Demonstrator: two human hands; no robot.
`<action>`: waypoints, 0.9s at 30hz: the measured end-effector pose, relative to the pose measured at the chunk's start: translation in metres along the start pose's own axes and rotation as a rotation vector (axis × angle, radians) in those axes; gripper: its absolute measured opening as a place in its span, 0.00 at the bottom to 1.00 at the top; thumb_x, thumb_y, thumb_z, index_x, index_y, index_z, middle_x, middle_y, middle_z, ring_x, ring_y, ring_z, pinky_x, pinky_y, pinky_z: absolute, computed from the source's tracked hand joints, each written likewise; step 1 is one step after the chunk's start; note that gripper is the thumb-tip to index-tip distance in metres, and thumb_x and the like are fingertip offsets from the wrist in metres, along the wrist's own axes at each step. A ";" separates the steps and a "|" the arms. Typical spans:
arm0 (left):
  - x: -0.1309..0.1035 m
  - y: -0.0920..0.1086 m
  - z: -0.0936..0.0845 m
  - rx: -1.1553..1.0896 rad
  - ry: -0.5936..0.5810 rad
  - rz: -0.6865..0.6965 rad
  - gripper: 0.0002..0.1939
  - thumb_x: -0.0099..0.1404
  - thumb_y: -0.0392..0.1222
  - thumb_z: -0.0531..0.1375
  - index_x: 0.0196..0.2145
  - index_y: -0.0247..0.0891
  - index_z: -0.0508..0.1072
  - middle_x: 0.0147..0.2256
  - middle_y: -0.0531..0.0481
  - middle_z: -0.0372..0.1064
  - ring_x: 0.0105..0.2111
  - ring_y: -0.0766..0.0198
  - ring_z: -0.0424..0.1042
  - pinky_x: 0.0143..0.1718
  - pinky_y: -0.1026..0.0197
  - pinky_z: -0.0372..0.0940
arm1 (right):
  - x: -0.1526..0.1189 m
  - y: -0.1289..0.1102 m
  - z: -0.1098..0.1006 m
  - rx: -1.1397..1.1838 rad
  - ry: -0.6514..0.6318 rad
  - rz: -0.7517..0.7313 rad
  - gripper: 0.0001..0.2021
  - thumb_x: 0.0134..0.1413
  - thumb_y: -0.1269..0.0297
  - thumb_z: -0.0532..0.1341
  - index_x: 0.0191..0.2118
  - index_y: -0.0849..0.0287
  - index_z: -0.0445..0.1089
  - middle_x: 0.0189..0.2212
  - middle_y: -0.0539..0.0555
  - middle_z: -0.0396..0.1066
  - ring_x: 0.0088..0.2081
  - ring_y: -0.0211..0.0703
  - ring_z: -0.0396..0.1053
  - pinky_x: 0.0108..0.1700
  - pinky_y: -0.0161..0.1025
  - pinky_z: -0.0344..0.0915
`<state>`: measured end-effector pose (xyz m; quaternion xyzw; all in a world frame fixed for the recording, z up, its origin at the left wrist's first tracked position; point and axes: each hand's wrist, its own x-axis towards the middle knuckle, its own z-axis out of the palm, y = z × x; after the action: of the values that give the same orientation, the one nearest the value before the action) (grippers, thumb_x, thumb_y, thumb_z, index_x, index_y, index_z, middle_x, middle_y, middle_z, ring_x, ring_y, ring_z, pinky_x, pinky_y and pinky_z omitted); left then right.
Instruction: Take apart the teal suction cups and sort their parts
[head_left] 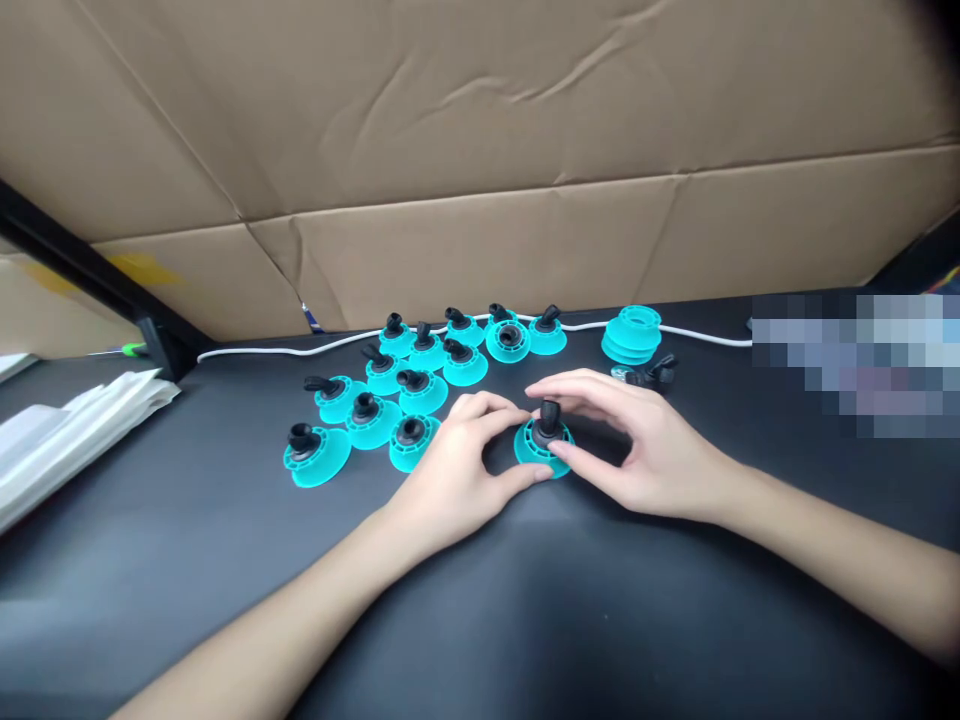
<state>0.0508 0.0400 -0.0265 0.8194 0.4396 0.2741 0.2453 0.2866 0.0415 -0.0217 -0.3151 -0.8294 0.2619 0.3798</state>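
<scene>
While the teal cup (pixel 523 447) on the desk (pixel 187 500) is clamped at its sides by the left grip (pixel 461 465), its black fitting (pixel 550 417) is ringed by the right grip (pixel 660 450), thumb at base; closure there can't be told. Cup's prob. light & soft, fitting stiff; best held by collar. 13 other fitted cups (pixel 465 370) are counted beyond, plus 1 stack of bare cups (pixel 631 342) & loose fittings (pixel 660 373), qty unclear.

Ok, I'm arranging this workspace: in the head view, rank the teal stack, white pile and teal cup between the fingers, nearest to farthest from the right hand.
1. Teal cup: left, at the right hand.
2. Teal stack: just beyond it.
3. White pile: far left.
</scene>
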 end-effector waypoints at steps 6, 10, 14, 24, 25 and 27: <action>0.000 0.002 -0.001 -0.003 -0.016 -0.006 0.23 0.64 0.49 0.74 0.54 0.43 0.80 0.50 0.45 0.74 0.53 0.49 0.70 0.56 0.46 0.70 | 0.001 0.000 0.000 -0.056 0.020 -0.074 0.19 0.65 0.69 0.67 0.59 0.54 0.71 0.52 0.58 0.75 0.51 0.50 0.76 0.54 0.49 0.76; -0.001 0.002 0.000 0.004 -0.010 -0.006 0.24 0.63 0.50 0.74 0.54 0.42 0.80 0.50 0.44 0.74 0.52 0.49 0.70 0.55 0.46 0.70 | 0.001 0.001 -0.001 -0.092 0.019 -0.082 0.17 0.67 0.69 0.66 0.59 0.54 0.72 0.51 0.56 0.78 0.50 0.48 0.77 0.53 0.46 0.76; -0.001 0.001 0.000 0.002 -0.001 -0.008 0.23 0.63 0.49 0.75 0.53 0.40 0.79 0.50 0.44 0.74 0.53 0.49 0.71 0.56 0.46 0.70 | -0.002 0.003 -0.013 -0.133 0.064 -0.026 0.23 0.67 0.64 0.67 0.65 0.50 0.70 0.52 0.54 0.79 0.48 0.48 0.78 0.53 0.47 0.77; 0.000 0.002 -0.002 -0.008 -0.016 -0.010 0.22 0.63 0.46 0.75 0.53 0.43 0.80 0.51 0.45 0.74 0.55 0.49 0.70 0.59 0.44 0.69 | -0.002 0.009 -0.053 -0.354 0.059 0.040 0.19 0.60 0.53 0.72 0.53 0.53 0.74 0.45 0.55 0.79 0.42 0.51 0.78 0.46 0.49 0.77; 0.000 0.002 -0.002 -0.005 -0.015 -0.008 0.21 0.63 0.46 0.75 0.53 0.43 0.80 0.51 0.45 0.74 0.55 0.49 0.70 0.59 0.43 0.69 | -0.003 0.010 -0.053 -0.382 -0.004 0.029 0.18 0.60 0.54 0.72 0.52 0.54 0.73 0.43 0.55 0.78 0.40 0.50 0.77 0.43 0.47 0.76; -0.001 0.002 -0.002 0.001 -0.011 -0.007 0.21 0.63 0.46 0.75 0.53 0.43 0.80 0.51 0.45 0.74 0.55 0.49 0.70 0.59 0.43 0.69 | -0.005 0.013 -0.050 -0.414 -0.122 0.026 0.15 0.61 0.57 0.71 0.49 0.55 0.72 0.40 0.54 0.77 0.37 0.46 0.75 0.39 0.43 0.74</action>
<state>0.0500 0.0390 -0.0240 0.8194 0.4414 0.2684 0.2484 0.3332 0.0568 -0.0039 -0.3806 -0.8828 0.1091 0.2528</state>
